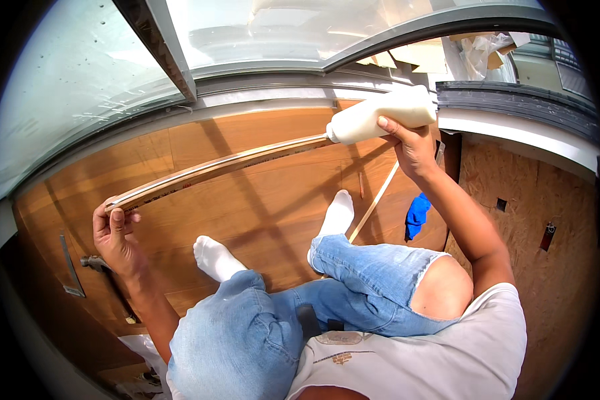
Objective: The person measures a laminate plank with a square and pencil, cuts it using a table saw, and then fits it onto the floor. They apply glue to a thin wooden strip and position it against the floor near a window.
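Observation:
A long, narrow wooden strip (227, 168) slants across in front of me above the floor. A white line of glue runs along its upper face. My left hand (119, 240) pinches the strip's left end between thumb and fingers. Wrapped around a white squeeze bottle (380, 117) is my right hand (415, 148), thumb on top. The bottle lies tilted nearly sideways, its nozzle pointing left at the strip's right end. Whether the nozzle touches the wood I cannot tell. The bottle hides the far right end of the strip.
Wood-plank flooring (247, 200) lies under my white-socked feet. A thin pale strip (377, 203) and a blue cloth (417, 217) rest at right. At left are a hammer (99, 264) and a flat metal bar (71, 263). Sliding glass panels (260, 37) stand ahead; bare particle board (507, 267) is right.

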A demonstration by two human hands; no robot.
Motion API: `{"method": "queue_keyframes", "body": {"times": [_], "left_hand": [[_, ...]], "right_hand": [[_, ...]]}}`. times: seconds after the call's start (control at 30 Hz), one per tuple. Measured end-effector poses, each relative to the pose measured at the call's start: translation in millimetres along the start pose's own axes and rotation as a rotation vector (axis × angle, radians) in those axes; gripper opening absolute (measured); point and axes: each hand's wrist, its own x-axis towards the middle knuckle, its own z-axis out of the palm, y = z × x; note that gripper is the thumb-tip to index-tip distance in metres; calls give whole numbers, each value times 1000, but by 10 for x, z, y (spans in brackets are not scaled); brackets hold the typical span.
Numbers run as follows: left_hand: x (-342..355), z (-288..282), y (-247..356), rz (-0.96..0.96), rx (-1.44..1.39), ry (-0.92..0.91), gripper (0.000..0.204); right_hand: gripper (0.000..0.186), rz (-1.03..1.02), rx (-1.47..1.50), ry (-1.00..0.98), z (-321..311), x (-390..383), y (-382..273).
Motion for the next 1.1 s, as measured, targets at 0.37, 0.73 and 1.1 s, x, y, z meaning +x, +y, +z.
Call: {"method": "queue_keyframes", "body": {"times": [0.37, 0.73, 1.1], "left_hand": [[61, -192, -81, 23, 18, -39, 23], [150, -413, -79, 41, 45, -63, 37], [240, -777, -79, -15, 108, -109, 39]], "right_hand": [[42, -86, 52, 238, -1341, 222, 610], [44, -77, 117, 425, -2191, 267, 1050], [43, -35, 166, 560, -2705, 292, 1389]]}}
